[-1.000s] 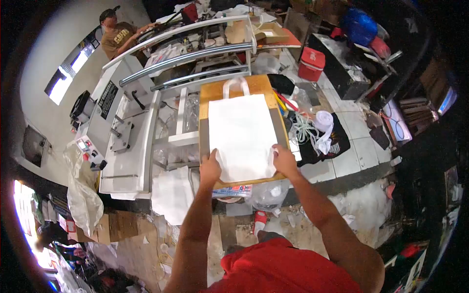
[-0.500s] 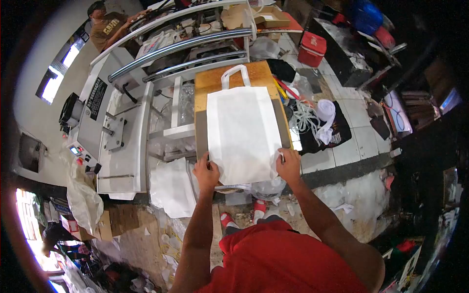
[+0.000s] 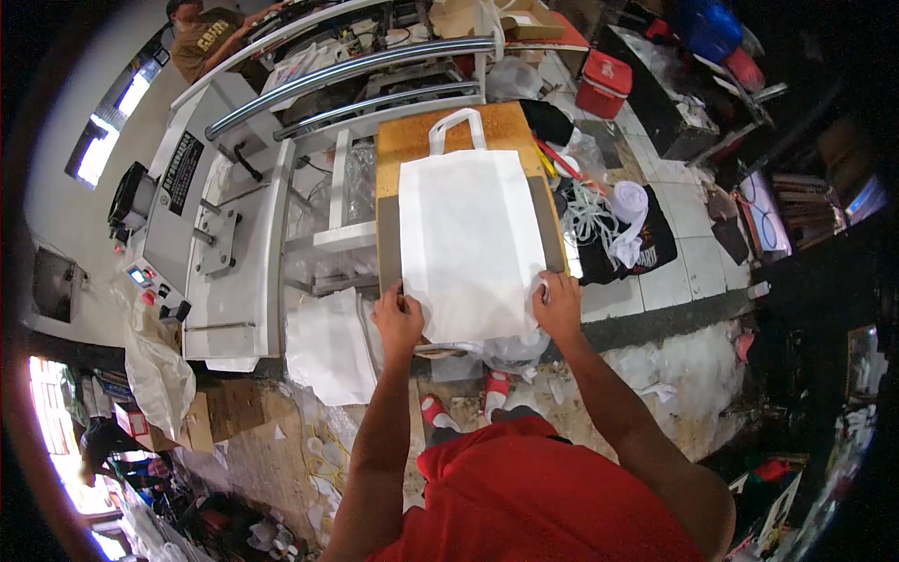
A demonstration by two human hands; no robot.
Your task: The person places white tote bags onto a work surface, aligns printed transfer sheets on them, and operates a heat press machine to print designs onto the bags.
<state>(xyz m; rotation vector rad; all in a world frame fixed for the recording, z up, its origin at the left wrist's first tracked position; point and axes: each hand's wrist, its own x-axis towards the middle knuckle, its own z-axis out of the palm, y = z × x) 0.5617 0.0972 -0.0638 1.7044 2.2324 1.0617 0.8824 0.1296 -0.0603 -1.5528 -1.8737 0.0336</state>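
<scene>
On the wooden board (image 3: 389, 140), both hands (image 3: 398, 317) (image 3: 559, 304) are pinching the white bag (image 3: 471, 244) by its bottom corners, handle pointing away.

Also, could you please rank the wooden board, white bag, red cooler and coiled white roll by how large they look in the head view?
1. Wooden board, extending past the bag on both sides
2. White bag
3. Red cooler
4. Coiled white roll
</scene>
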